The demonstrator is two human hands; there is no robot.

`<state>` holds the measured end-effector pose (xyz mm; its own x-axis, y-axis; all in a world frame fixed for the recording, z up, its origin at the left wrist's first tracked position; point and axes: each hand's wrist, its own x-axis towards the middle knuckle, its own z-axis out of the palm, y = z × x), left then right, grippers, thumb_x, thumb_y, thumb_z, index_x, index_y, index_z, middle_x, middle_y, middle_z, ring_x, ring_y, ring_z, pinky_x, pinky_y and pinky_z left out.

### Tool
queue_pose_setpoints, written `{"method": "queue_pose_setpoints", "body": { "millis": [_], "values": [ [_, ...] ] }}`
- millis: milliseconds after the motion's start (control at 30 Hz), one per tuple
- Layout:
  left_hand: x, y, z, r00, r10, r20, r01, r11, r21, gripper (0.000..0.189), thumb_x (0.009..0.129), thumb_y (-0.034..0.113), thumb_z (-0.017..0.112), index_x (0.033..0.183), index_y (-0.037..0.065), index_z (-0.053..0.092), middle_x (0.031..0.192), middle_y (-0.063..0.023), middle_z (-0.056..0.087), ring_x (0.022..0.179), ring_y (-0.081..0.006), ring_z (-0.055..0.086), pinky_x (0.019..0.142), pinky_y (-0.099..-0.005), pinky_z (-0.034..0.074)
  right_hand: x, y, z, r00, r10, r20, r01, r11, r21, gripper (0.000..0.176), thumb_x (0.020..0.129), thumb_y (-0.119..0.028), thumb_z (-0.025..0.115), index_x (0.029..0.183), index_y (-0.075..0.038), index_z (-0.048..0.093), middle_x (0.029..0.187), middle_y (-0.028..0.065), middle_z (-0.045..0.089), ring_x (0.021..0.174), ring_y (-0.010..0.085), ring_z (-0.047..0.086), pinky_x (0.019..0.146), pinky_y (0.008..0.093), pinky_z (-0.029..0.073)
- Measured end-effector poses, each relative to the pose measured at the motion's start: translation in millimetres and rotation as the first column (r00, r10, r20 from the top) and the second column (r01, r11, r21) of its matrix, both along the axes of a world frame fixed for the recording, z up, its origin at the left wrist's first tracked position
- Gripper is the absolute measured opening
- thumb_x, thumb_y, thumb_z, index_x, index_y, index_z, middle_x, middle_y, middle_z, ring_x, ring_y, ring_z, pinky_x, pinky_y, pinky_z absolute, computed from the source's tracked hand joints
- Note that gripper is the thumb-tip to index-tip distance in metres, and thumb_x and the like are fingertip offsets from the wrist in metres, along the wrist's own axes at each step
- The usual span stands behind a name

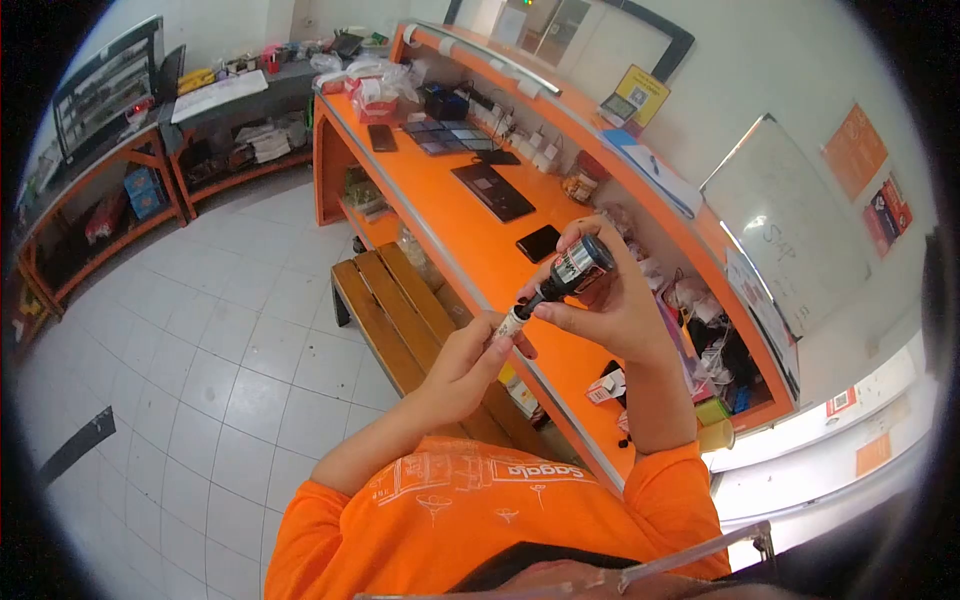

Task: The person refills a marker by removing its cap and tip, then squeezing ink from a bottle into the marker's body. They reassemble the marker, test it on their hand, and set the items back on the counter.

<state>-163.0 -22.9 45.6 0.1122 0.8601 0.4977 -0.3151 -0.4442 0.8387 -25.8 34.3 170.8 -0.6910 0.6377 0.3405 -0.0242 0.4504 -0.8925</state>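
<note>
My right hand (615,310) is wrapped round a dark bottle (580,268) with a silver label, tipped so that its narrow black end points down to the left. My left hand (475,360) grips a small whitish tube (512,322) with a dark opening. The bottle's narrow end meets the tube's open top, or lies right at it; whether it sits inside cannot be told. Both hands are held up over the front edge of the orange counter (590,370). Beyond them a black phone (539,243) lies on the counter.
A wooden slatted bench (400,310) stands below the counter's front edge. On the counter are a dark laptop-like slab (493,192), another phone (381,138), a jar (582,180) and plastic bags (375,85). A whiteboard (790,220) leans at the right.
</note>
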Motion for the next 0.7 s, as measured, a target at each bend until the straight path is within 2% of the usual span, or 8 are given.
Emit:
{"method": "queue_pose_setpoints", "body": {
  "millis": [67, 300, 600, 700],
  "values": [
    [-0.8, -0.1, -0.6, 1.000, -0.004, -0.012, 0.004, 1.000, -0.016, 0.027, 0.093, 0.024, 0.036, 0.103, 0.002, 0.047, 0.087, -0.0068, 0.058, 0.083, -0.0137, 0.053, 0.073, -0.0281, 0.041, 0.2, -0.9, 1.8, 1.000, 0.000, -0.010, 0.000, 1.000, 0.017, 0.049, 0.066, 0.008, 0.068, 0.101, -0.006, 0.037, 0.086, 0.0075, 0.054, 0.086, 0.0173, 0.060, 0.076, 0.0290, 0.048],
    [-1.2, -1.8, -0.5, 1.000, -0.001, -0.015, 0.001, 1.000, -0.003, 0.026, 0.093, 0.022, 0.036, 0.104, 0.001, 0.046, 0.087, -0.0074, 0.058, 0.083, -0.0145, 0.054, 0.073, -0.0284, 0.041, 1.0, -3.3, 8.9, 1.000, -0.002, -0.023, 0.001, 1.000, -0.005, 0.047, 0.065, 0.010, 0.067, 0.100, -0.006, 0.039, 0.087, 0.0062, 0.053, 0.087, 0.0165, 0.059, 0.075, 0.0281, 0.048],
    [-2.6, -4.1, 0.7, 0.999, -0.012, -0.040, 0.010, 0.998, -0.064, 0.025, 0.092, 0.022, 0.037, 0.103, 0.001, 0.046, 0.085, -0.0066, 0.059, 0.079, -0.0134, 0.053, 0.068, -0.0274, 0.041, 3.3, -5.0, 9.0, 0.998, -0.055, -0.004, 0.055, 0.997, 0.051, 0.050, 0.064, 0.010, 0.068, 0.104, -0.004, 0.041, 0.095, 0.0043, 0.044, 0.087, 0.0170, 0.059, 0.077, 0.0297, 0.049],
    [-1.1, -3.5, 1.1, 0.999, -0.015, -0.028, 0.014, 0.998, -0.055, 0.025, 0.092, 0.022, 0.037, 0.103, 0.002, 0.046, 0.086, -0.0062, 0.059, 0.073, -0.0121, 0.052, 0.064, -0.0259, 0.041, 4.8, -4.1, 9.3, 0.996, -0.077, 0.037, 0.073, 0.993, 0.090, 0.050, 0.063, 0.009, 0.069, 0.103, -0.003, 0.042, 0.095, 0.0045, 0.045, 0.087, 0.0163, 0.059, 0.078, 0.0295, 0.049]
  ]
}}
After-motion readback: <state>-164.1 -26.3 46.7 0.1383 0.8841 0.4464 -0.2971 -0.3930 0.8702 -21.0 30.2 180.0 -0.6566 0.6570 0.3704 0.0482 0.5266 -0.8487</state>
